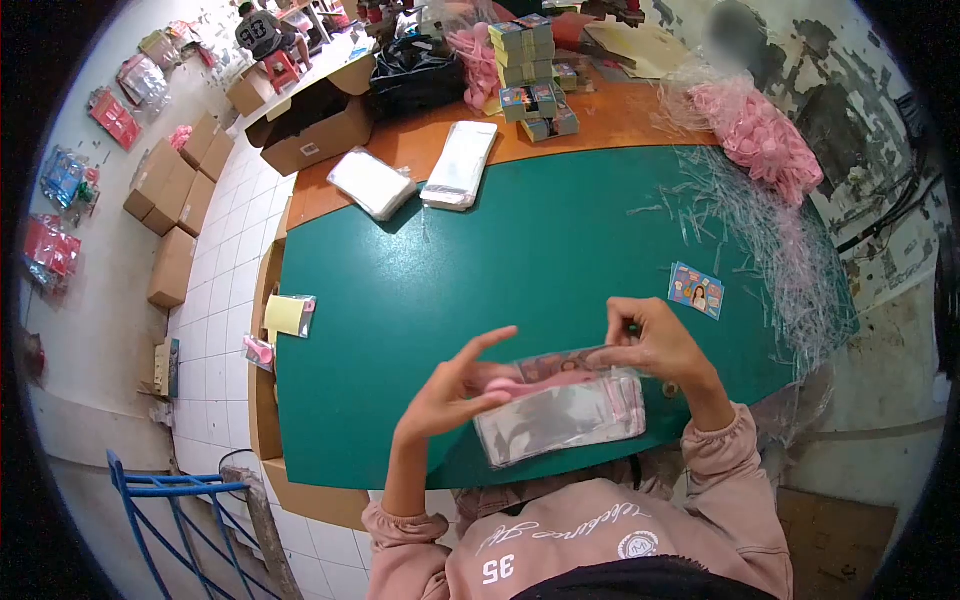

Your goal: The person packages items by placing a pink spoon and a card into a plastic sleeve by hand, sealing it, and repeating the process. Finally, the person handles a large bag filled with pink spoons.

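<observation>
A clear plastic packet [555,370] with a pink item [510,387] and a printed card in it stretches between my two hands. My left hand [450,392] holds its left end, the thumb by the rounded pink end and the index finger stretched out. At the other end, my right hand [655,343] pinches the packet's edge with thumb and fingers. Just below lies a stack of clear plastic bags [560,425] near the table's front edge. The pink item's exact kind is hard to make out through the plastic.
Printed cards [697,291] lie on the green table [400,330] to the right, beside loose clear strips [780,270]. A yellow-topped packet [290,315] sits at the left edge. Behind are two white bag stacks [459,165], banded card stacks [525,70] and pink items [755,140].
</observation>
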The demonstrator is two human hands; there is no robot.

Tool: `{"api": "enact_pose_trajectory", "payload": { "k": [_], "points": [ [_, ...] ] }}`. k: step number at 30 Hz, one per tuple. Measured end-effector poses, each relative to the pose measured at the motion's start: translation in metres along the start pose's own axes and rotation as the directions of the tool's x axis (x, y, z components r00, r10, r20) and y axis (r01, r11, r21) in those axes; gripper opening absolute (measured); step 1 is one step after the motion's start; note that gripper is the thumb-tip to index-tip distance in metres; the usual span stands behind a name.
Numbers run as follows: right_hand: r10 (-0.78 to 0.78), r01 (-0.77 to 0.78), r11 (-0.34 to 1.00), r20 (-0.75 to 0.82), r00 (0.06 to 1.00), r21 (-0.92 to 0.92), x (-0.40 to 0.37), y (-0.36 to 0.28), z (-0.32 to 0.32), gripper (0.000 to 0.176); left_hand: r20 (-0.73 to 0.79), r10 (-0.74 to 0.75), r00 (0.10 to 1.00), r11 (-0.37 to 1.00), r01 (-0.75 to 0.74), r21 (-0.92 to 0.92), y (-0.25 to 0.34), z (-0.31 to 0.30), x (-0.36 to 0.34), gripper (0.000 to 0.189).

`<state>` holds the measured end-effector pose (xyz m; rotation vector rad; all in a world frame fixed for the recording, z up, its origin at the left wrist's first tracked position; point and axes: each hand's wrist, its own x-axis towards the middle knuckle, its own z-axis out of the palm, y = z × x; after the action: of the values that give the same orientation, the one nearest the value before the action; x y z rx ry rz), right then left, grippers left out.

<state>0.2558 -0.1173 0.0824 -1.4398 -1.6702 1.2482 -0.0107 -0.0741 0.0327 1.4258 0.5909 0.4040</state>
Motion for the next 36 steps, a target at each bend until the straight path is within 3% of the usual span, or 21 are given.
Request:
{"api": "enact_pose_trajectory", "payload": {
  "k": [2,5,9,11,15,16,18,19,21,22,23,24,25,26,27,28,29,33,36],
  "points": [
    [0.074,-0.072,0.972,0.003,0.997,0.221,0.003,0.009,0.001,0.018,-0.122,0.056,0.991,0.996,-0.064,-0.064,-0.004,-0.005,-0.004,0.07],
    [0.011,-0.009,0.924,-0.003,1.0,0.381,0.004,0.006,0.01,0.023,-0.188,-0.003,0.982,0.99,-0.023,-0.137,0.003,0.0,-0.004,0.067],
    [0.064,-0.057,0.951,-0.014,0.998,0.304,0.004,0.009,0.01,0.022,-0.164,-0.054,0.985,0.976,0.018,-0.216,0.005,0.004,-0.004,0.066],
    [0.125,-0.121,0.985,-0.032,0.992,0.12,0.005,0.009,0.012,0.023,-0.139,-0.052,0.989,0.984,0.027,-0.178,0.008,0.007,-0.003,0.065],
    [0.066,-0.06,0.996,-0.091,0.994,0.068,0.011,0.014,0.021,0.026,-0.167,-0.056,0.984,0.983,0.025,-0.181,0.003,0.009,0.0,0.063],
    [0.029,-0.014,0.986,-0.087,0.996,0.164,0.012,0.017,0.024,0.024,-0.17,-0.055,0.984,0.983,0.024,-0.181,0.001,0.009,0.0,0.063],
    [-0.011,0.033,0.965,-0.087,0.996,0.258,0.012,0.021,0.027,0.023,-0.267,-0.081,0.96,0.994,0.059,-0.09,-0.003,0.008,0.002,0.06],
    [-0.028,0.052,0.982,-0.136,0.99,0.181,0.011,0.023,0.028,0.021,-0.268,-0.08,0.96,0.994,0.058,-0.088,-0.006,0.01,0.003,0.06],
    [-0.05,0.07,0.992,-0.184,0.982,0.104,0.012,0.022,0.029,0.019,-0.505,0.119,0.855,0.954,0.043,0.298,-0.015,0.02,0.006,0.059],
    [-0.133,0.119,0.991,-0.304,0.943,-0.062,0.013,0.018,0.031,0.018,-0.504,0.117,0.856,0.953,0.045,0.299,-0.022,0.026,0.008,0.059],
    [-0.23,0.144,0.962,-0.403,0.886,-0.231,0.015,0.015,0.033,0.018,-0.549,0.102,0.83,0.985,-0.008,0.171,-0.028,0.033,0.011,0.059],
    [-0.228,0.143,0.963,-0.405,0.885,-0.23,0.017,0.014,0.037,0.018,-0.59,0.08,0.803,0.997,-0.067,0.044,-0.032,0.04,0.014,0.059],
    [-0.265,0.168,0.947,-0.368,0.891,-0.275,0.019,0.014,0.042,0.021,-0.464,-0.017,0.886,0.983,-0.071,-0.171,-0.031,0.048,0.014,0.057],
    [-0.3,0.194,0.928,-0.328,0.896,-0.32,0.02,0.014,0.044,0.025,-0.463,-0.019,0.886,0.983,-0.069,-0.173,-0.029,0.055,0.014,0.057],
    [-0.299,0.193,0.928,-0.326,0.897,-0.319,0.018,0.015,0.046,0.025,-0.407,-0.084,0.91,0.935,-0.069,-0.348,-0.025,0.061,0.014,0.056],
    [-0.272,0.204,0.92,-0.169,0.947,-0.335,0.015,0.017,0.048,0.028,-0.338,-0.138,0.931,0.857,-0.06,-0.512,-0.025,0.065,0.013,0.055],
    [-0.235,0.218,0.911,-0.005,0.972,-0.349,0.012,0.018,0.05,0.031,-0.343,-0.168,0.924,0.866,-0.028,-0.499,-0.034,0.063,0.012,0.054],
    [-0.288,0.312,0.886,0.121,0.95,-0.344,0.002,0.026,0.056,0.029,-0.259,-0.163,0.952,0.853,0.004,-0.521,-0.038,0.06,0.002,0.057],
    [-0.323,0.379,0.816,0.2,0.925,-0.436,-0.002,0.027,0.06,0.025,-0.229,-0.253,0.94,0.818,0.081,-0.57,-0.029,0.064,-0.005,0.055]
  ]
}}
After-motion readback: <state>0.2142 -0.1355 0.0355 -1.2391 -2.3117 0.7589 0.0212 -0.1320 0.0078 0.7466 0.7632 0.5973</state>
